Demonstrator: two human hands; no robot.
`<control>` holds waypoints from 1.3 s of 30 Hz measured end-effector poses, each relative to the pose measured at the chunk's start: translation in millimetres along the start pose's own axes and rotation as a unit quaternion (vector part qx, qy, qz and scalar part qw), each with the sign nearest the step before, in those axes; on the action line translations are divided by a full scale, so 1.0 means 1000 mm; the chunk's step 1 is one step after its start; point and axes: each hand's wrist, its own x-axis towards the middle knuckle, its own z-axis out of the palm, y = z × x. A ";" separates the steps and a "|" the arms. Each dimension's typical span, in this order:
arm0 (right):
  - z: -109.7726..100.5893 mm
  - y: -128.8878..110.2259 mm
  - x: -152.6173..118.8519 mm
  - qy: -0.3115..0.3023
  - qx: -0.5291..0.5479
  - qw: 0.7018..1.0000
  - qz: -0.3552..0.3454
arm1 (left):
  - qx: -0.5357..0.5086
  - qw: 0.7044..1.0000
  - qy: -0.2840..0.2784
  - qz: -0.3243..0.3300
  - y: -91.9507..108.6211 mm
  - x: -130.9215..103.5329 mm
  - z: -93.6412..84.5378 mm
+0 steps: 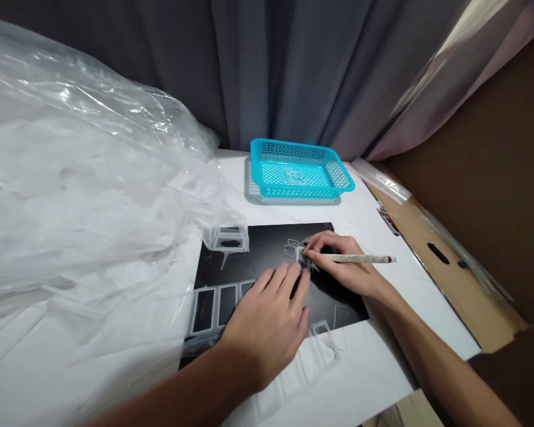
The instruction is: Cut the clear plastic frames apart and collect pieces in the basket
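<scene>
A slim white pen-like tool with a dark red end is pinched in my right hand; its tip is hidden behind my fingers. My left hand lies palm down with fingers stretched out, the fingertips close to my right fingers. Between the two hands sits a small translucent piece, partly covered. Both hands are over a black sheet. Translucent frame-like pieces lie on its left side, and another translucent strip crosses its front edge.
At the back stands a turquoise perforated basket with small white pieces inside. A large clear plastic bag of white material fills the left. On the right are a clear plastic packet, a red-and-metal tool and a black object. Curtains hang behind.
</scene>
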 end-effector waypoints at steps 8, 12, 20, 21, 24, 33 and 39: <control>-0.010 -0.007 -0.002 0.036 0.050 0.998 -0.006 | -0.016 1.000 0.018 -0.007 0.012 -0.011 0.007; -0.005 -0.008 -0.005 0.041 0.074 0.996 0.040 | -0.034 0.999 0.016 -0.015 0.010 -0.012 0.006; 0.003 0.009 -0.001 0.000 0.064 0.998 0.019 | -0.096 0.995 0.027 -0.026 0.006 -0.011 0.010; 0.003 0.010 0.000 -0.002 0.077 0.997 0.028 | -0.099 0.994 0.025 -0.024 0.006 -0.010 0.010; 0.002 0.009 0.002 -0.008 0.096 0.994 0.049 | -0.108 0.994 0.017 -0.023 0.004 -0.009 0.008; -0.001 0.004 0.003 -0.024 0.093 0.994 0.045 | -0.128 0.992 0.003 -0.012 0.003 -0.006 0.005; -0.001 0.004 0.003 -0.037 0.075 0.996 0.014 | -0.130 0.992 0.001 -0.010 0.004 -0.006 0.004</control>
